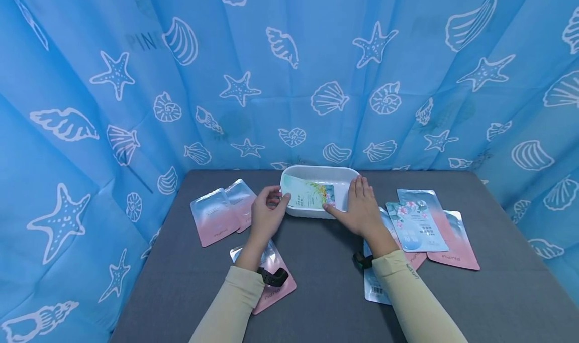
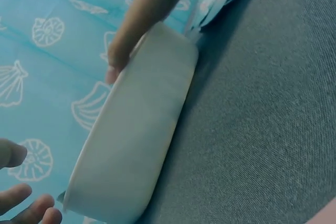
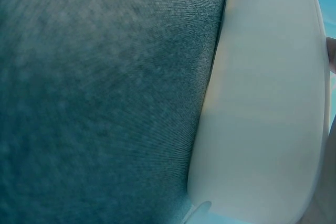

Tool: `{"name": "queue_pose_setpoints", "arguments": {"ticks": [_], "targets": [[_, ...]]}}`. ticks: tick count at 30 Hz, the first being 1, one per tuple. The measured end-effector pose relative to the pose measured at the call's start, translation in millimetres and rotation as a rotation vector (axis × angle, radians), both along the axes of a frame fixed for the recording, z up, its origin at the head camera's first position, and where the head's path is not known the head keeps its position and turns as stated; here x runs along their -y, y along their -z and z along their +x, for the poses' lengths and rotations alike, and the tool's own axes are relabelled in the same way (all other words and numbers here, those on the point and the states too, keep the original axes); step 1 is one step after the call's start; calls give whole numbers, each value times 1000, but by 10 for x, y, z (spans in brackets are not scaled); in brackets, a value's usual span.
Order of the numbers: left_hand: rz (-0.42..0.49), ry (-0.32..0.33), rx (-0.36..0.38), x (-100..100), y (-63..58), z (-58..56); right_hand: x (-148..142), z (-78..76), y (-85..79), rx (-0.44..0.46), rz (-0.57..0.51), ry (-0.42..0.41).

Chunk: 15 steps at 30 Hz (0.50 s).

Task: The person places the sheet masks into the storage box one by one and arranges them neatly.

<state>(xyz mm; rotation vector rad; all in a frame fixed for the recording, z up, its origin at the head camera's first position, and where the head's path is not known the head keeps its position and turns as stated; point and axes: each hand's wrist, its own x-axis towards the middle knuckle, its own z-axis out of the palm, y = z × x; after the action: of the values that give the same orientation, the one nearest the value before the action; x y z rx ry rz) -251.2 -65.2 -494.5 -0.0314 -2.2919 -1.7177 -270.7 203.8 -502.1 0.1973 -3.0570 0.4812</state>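
Note:
A white plastic tub [image 1: 316,212] stands at the table's back edge. Inside lie a pale green flowered mask packet [image 1: 303,192] and part of a blue one. My left hand [image 1: 270,207] is beside the tub's left end, fingers loosely bent with nothing between them. In the left wrist view, the left fingertips [image 2: 39,211] are just off the tub's rim. My right hand [image 1: 362,210] lies over the tub's right end, fingers straight and thumb across the front rim by the packets. The tub's outer wall [image 3: 257,108] fills much of the right wrist view.
Two silver-pink packets [image 1: 219,215] overlap at the left. Another silver-pink packet [image 1: 276,282] lies under my left forearm. On the right is a loose spread of several packets, with a blue flowered packet [image 1: 418,227] on top. A blue shell-patterned curtain [image 1: 289,82] hangs behind the grey table [image 1: 325,282].

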Motion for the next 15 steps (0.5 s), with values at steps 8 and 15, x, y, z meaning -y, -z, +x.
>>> {"name": "queue_pose_setpoints", "arguments": {"ticks": [8, 15], "targets": [[-61, 12, 14, -22, 27, 12, 3, 15, -30, 5, -6, 0], [-59, 43, 19, -24, 15, 42, 5, 25, -53, 3, -6, -10]]}}
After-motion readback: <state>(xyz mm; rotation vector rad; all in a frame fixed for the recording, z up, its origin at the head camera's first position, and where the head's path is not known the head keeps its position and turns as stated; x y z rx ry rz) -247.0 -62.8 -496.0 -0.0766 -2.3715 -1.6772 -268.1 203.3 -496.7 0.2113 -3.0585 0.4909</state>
